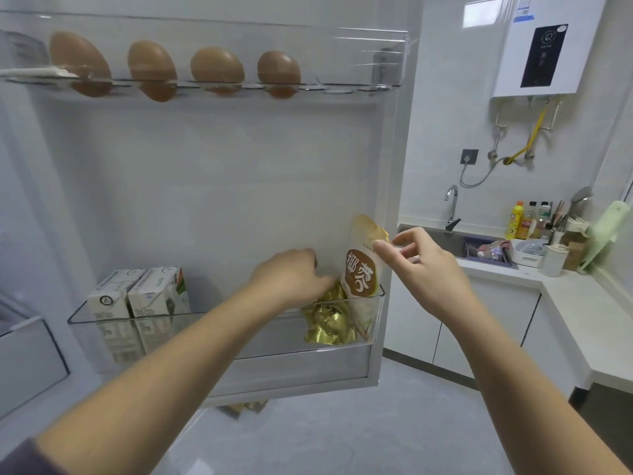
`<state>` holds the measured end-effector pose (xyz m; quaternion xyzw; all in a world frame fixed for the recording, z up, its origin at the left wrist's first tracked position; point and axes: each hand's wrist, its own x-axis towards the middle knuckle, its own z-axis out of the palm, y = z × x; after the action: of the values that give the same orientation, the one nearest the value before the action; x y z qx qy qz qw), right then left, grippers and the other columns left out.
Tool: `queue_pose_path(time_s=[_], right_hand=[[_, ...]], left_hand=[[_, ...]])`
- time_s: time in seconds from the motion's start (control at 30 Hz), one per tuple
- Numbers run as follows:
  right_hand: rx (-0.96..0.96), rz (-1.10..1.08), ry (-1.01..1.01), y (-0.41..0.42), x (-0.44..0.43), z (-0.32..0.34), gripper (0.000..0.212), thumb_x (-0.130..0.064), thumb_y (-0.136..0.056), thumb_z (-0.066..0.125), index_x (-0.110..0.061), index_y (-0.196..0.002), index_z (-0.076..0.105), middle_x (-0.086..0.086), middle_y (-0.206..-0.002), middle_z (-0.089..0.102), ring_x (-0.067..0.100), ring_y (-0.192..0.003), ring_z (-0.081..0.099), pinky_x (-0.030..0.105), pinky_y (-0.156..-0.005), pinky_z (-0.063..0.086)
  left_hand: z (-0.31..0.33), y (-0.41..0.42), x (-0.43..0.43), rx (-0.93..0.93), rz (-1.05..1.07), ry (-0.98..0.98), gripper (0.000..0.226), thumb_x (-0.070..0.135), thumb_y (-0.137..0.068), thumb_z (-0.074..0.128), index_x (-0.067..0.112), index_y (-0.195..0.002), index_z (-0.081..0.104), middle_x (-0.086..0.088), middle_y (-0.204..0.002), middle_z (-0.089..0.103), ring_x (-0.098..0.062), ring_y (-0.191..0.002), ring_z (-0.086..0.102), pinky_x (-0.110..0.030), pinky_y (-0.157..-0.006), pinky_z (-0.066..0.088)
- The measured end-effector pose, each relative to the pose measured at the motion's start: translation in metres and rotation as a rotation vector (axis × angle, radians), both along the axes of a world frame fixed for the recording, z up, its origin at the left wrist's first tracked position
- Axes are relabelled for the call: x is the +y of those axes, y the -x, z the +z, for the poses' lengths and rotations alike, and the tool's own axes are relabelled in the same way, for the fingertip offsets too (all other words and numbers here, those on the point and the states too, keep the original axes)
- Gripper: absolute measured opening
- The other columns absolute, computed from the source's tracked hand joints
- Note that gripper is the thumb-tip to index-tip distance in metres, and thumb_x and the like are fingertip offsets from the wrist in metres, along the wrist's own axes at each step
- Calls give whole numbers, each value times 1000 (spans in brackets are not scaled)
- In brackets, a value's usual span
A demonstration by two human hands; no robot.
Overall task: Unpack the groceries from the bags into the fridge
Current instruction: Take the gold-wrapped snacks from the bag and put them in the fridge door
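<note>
The task is judged partly done. The smooth white fridge door (212,186) is stood open, and its clear hard-plastic door bin (284,337), below both grips, is already stocked. Two boxy paperboard milk cartons (137,296) are seen well left of the left grip (291,275). A flat, glossy white-and-brown pouch (361,272) is stood upright at the bin's right end, its top corner pinched by the right grip (424,265). A crinkled gold foil pouch (329,320) lies just under the left grip, whose fingers are hidden, so its hold cannot be told. Four smooth brown eggs (215,66) are racked high above. No bags are shown, so what remains cannot be judged.
</note>
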<state>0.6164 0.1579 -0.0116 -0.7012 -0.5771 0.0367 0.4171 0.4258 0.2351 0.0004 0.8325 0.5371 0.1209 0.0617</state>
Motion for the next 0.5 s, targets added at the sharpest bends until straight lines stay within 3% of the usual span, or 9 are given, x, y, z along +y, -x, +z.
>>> queue_pose_path(time_s=[0.1,0.2,0.33,0.5], right_hand=[[45,-4,-53,-15,-18,-4,75,-87,-75,29,-32,-121,50,-12,-110,60,10,-103,58,39,-82,50],[-44,-97,-64,-35,-38,-11,69,-74,-85,34,-30,-137,44,-5,-134,53,17,-127,45,44,-102,41],[-170,-239,22,-71,-73,-24,68,-65,-92,38,-30,-150,31,-3,-153,37,18,-142,28,43,-112,27],[-293,-382,145,-129,-141,-39,75,-70,-89,31,-35,-154,18,0,-162,19,23,-149,13,47,-117,19]], left_hand=[[2,-2,-20,-180,31,-283,52,48,-88,51,20,-132,46,-4,-131,48,-25,-122,44,-41,-97,37],[0,-18,-48,-356,-5,-469,56,46,-87,53,20,-135,43,-4,-131,40,-24,-124,33,-40,-101,32],[-9,-59,-80,-357,-52,-555,62,46,-86,56,20,-139,37,-6,-142,29,-26,-132,22,-46,-112,23],[-29,-129,-124,-302,-172,-555,72,48,-87,54,21,-148,25,-6,-157,10,-26,-148,-6,-56,-117,-5]])
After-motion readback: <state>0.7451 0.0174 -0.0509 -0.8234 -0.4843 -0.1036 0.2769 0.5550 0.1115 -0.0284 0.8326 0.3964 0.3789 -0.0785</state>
